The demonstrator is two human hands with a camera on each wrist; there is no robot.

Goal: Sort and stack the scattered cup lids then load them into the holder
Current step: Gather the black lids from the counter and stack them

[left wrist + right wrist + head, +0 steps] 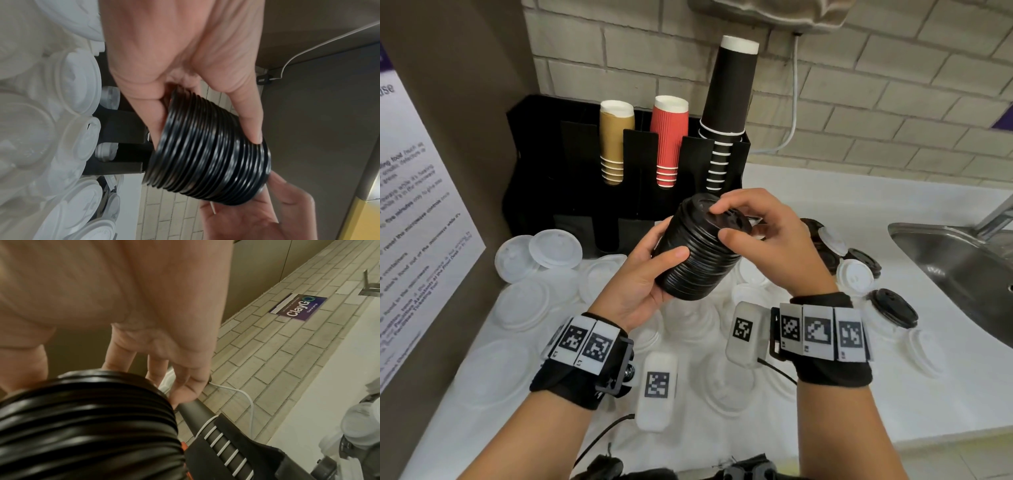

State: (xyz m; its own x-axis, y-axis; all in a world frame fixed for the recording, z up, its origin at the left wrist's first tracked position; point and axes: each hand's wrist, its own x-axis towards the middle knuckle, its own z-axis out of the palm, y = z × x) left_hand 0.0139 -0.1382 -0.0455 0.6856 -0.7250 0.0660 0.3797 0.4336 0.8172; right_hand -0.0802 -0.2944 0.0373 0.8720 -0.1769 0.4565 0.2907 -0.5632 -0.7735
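While the stack of black lids (700, 251) hangs in the air between both hands, its long axis runs tilted, the lower end toward the person and the upper end leaning away toward the holder (599, 178); the left hand (643, 277) wraps the lower half, thumb across the near side and fingers curled round behind, so the bulk of the stack rises up and to the right of that grip; the right hand (760, 236) sits at the upper end, its fingertips curled onto the topmost lid and its thumb against the rim, which looks to me like seating or squaring the last lid rather than carrying weight. Beyond the upper end of the stack, just past the right hand's fingers, stands the holder with its columns of paper cups (669, 137); which slot takes these lids I cannot tell. Below both grips, white lids (554, 248) lie scattered over the counter (825, 394), and a few loose black lids (893, 306) lie out to the right of the right hand, nearer that hand than the left; farther right is the sink (962, 260). I judge that hand the likelier to fetch them.
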